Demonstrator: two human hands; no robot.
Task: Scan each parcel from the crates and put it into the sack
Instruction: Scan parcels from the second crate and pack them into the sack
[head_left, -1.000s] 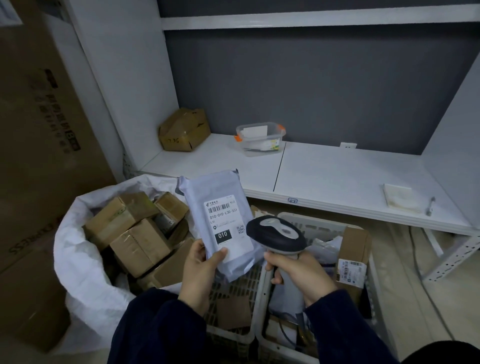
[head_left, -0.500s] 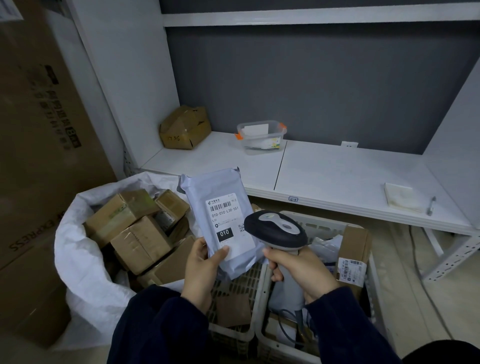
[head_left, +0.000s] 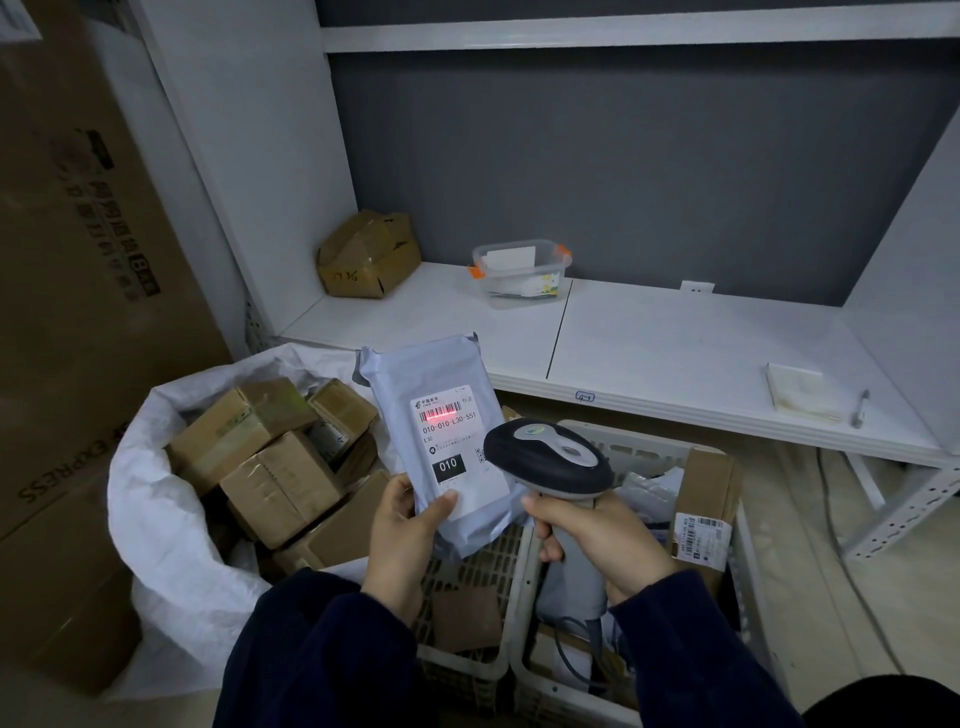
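Your left hand (head_left: 402, 530) pinches the grey parcel (head_left: 441, 436) upright above the crates (head_left: 524, 571); your right hand (head_left: 597, 540) grips the scanner (head_left: 548, 462) beside it.

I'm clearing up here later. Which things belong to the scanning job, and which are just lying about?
Job: parcel in left hand, scanner in right hand, sack, crates.
Lying about: crushed box, plastic tub, paper pad, pen, all on the shelf.

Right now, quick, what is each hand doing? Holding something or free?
Left hand: holding the grey mailer parcel, thumb on its label.
Right hand: gripping the barcode scanner, whose red line falls on the parcel's barcode.
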